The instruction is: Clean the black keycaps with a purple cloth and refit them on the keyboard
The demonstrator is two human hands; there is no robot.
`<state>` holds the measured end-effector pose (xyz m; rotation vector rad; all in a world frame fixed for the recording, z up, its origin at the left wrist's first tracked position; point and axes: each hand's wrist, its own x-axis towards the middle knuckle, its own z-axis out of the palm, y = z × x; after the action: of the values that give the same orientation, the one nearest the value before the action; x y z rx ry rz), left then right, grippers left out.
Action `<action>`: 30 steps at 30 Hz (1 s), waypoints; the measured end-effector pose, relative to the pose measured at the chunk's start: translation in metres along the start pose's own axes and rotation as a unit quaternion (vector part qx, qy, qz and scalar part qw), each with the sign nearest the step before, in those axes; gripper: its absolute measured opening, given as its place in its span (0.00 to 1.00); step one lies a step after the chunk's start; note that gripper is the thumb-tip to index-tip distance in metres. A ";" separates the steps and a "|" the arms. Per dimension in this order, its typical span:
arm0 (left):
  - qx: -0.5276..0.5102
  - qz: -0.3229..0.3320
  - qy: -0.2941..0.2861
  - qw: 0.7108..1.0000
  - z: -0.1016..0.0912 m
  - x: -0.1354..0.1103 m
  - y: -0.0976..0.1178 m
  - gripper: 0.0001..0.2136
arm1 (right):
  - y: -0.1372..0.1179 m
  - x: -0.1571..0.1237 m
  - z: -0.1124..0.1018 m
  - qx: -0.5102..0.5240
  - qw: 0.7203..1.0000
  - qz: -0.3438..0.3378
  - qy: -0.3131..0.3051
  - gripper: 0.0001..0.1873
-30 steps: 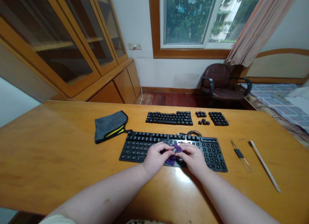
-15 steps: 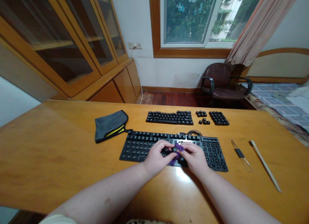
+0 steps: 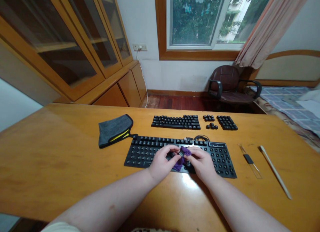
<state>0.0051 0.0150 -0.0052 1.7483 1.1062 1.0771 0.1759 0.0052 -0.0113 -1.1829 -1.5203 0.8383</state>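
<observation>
Above a black keyboard (image 3: 140, 155) with most of its keycaps off, both hands meet near its middle. My left hand (image 3: 163, 160) is closed, pinching a small dark keycap (image 3: 181, 154) between thumb and fingers. A purple cloth (image 3: 178, 166) is gripped by my right hand (image 3: 201, 162), its upper fold pressed against the keycap and its lower end hanging over the keyboard. The top rows of the keyboard still carry caps, while bare switches show at left and right. Part of the keyboard's middle is hidden behind my hands.
Loose keycaps (image 3: 175, 122) lie in groups along the far side of the wooden desk (image 3: 62, 165). A grey cloth with yellow lining (image 3: 113, 130) lies at left. At right are a wire keycap puller (image 3: 248, 159) and a long-handled brush (image 3: 275, 172). A coiled cable (image 3: 201, 137) sits behind the keyboard.
The keycap has turned slightly between my fingers, showing a lighter face. The purple cloth has shifted a little, with more of its lower end hanging down. Both hands stay in place.
</observation>
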 end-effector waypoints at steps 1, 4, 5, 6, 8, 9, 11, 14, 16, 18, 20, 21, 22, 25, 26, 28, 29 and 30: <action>0.003 0.000 0.001 1.000 0.000 0.000 -0.001 0.09 | 0.000 0.000 0.000 -0.001 1.000 0.000 0.000 0.04; 0.016 0.015 -0.002 1.000 0.000 0.000 -0.002 0.09 | -0.001 0.000 0.000 -0.001 1.000 -0.003 -0.001 0.04; 0.017 0.025 -0.002 1.000 0.000 0.000 -0.001 0.09 | -0.001 0.000 0.000 0.000 1.000 -0.003 0.000 0.03; 0.016 0.034 0.000 0.999 -0.001 0.001 -0.001 0.08 | -0.001 0.000 0.000 0.001 1.000 -0.003 0.001 0.03; 0.016 0.051 0.000 0.999 -0.002 0.002 0.001 0.08 | 0.000 -0.001 0.000 0.002 1.000 0.002 0.006 0.03; 0.017 0.055 0.000 0.998 -0.003 0.003 0.002 0.08 | 0.001 -0.001 0.000 0.001 1.000 0.006 0.009 0.03; 0.024 0.056 -0.005 0.998 -0.004 0.003 0.003 0.09 | 0.002 -0.001 0.000 -0.001 1.000 0.008 0.012 0.03; 0.032 0.042 -0.003 0.999 -0.003 0.002 0.003 0.10 | 0.001 0.000 0.000 -0.002 1.000 0.002 0.007 0.04; 0.036 0.030 0.009 0.999 -0.003 0.001 0.002 0.08 | 0.000 0.001 -0.001 -0.003 1.000 -0.010 -0.004 0.05; 0.040 0.025 0.020 0.999 -0.002 0.000 0.001 0.06 | -0.001 0.001 -0.001 -0.001 1.000 -0.023 -0.021 0.07; 0.040 0.020 0.026 0.999 -0.001 0.000 0.000 0.04 | 0.000 0.001 -0.001 0.005 0.999 -0.035 -0.035 0.07; 0.036 0.015 0.029 0.999 0.000 0.000 0.000 0.04 | 0.001 0.001 -0.001 0.010 0.998 -0.039 -0.039 0.07; 0.031 0.008 0.032 0.999 0.000 0.000 -0.001 0.03 | 0.002 0.001 -0.001 0.016 0.998 -0.042 -0.039 0.06; 0.012 -0.015 0.030 0.999 0.000 0.000 -0.001 0.03 | 0.003 0.000 0.000 0.033 0.998 -0.045 -0.021 0.06; 0.007 -0.023 0.028 0.999 0.000 0.000 -0.001 0.03 | 0.003 0.000 0.000 0.035 0.998 -0.044 -0.012 0.06; 0.000 -0.036 0.024 0.999 0.001 0.000 -0.002 0.03 | 0.002 0.001 0.000 0.029 0.999 -0.039 0.002 0.06; -0.003 -0.043 0.023 0.999 0.001 0.000 -0.002 0.03 | 0.002 0.001 0.000 0.024 0.999 -0.036 0.007 0.06; -0.005 -0.048 0.023 0.999 0.001 0.000 -0.002 0.03 | 0.001 0.001 0.000 0.019 0.999 -0.033 0.009 0.06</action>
<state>0.0052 0.0151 -0.0077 1.6537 1.1981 1.0661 0.1766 0.0066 -0.0119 -1.1040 -1.5143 0.8058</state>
